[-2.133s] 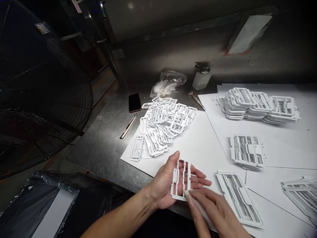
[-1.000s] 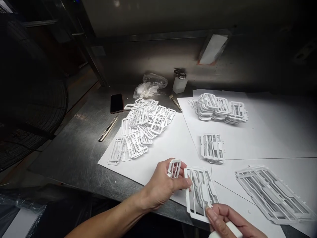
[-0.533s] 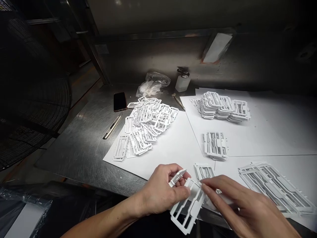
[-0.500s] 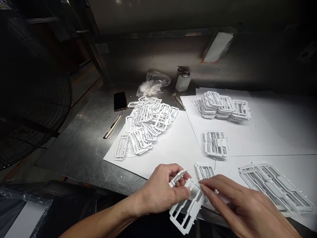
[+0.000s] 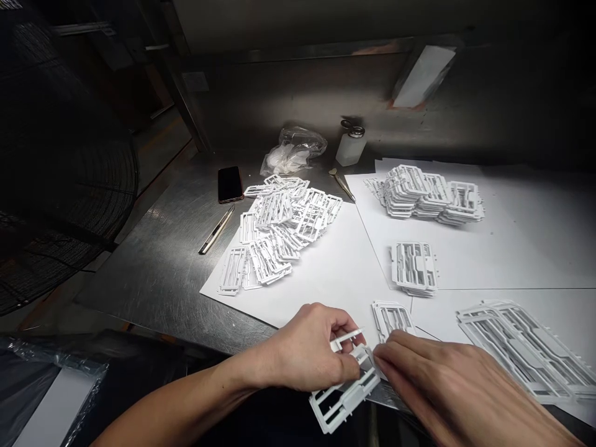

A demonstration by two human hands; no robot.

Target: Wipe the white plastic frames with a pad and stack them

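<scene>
Over the table's front edge, my left hand [image 5: 310, 351] grips a white plastic frame [image 5: 357, 391] with long slots and small pegs along one side. A narrow white piece [image 5: 344, 339] sticks up between its thumb and fingers; whether it is part of the same frame I cannot tell. My right hand [image 5: 440, 375] is closed, its fingertips pinched together at the frame's upper right corner. What lies between those fingertips is partly hidden. Just behind the hands, another stack of white frames [image 5: 391, 318] rests on the paper.
A loose heap of white frames [image 5: 274, 217] spreads at left on white paper [image 5: 326, 273]. Stacked frames [image 5: 410, 270] stand further right, larger ones [image 5: 521, 347] at far right. Behind are a phone [image 5: 230, 184], a craft knife [image 5: 216, 230], tweezers [image 5: 342, 185], a bottle [image 5: 351, 149] and a plastic bag [image 5: 293, 155].
The held frame has tilted, its lower end swinging slightly left and up. My right hand's fingers have drawn closer together at its corner. The whole view has shifted a little.
</scene>
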